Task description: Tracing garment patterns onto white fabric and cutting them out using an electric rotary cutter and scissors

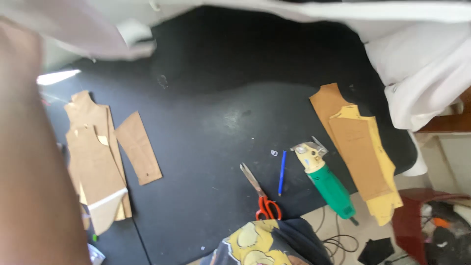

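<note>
My left forearm (34,162) fills the left edge as a blurred brown shape and reaches up toward the top left corner. There it meets lifted white cloth (98,34), which hides my left hand, so its grip cannot be made out. My right hand is out of view. The white cloth (422,73) hangs over the top and right of the black table (211,98), casting a shadow on it. Orange-handled scissors (264,196), a blue pen (282,172) and a green and yellow electric fabric cutter (327,184) lie near the table's front edge.
Brown paper pattern pieces lie at the left (95,162), with one loose strip (139,147) beside them. More brown and yellow pattern pieces (360,157) are stacked at the right. A black cable (338,240) and a dark red seat (417,216) are on the floor, lower right.
</note>
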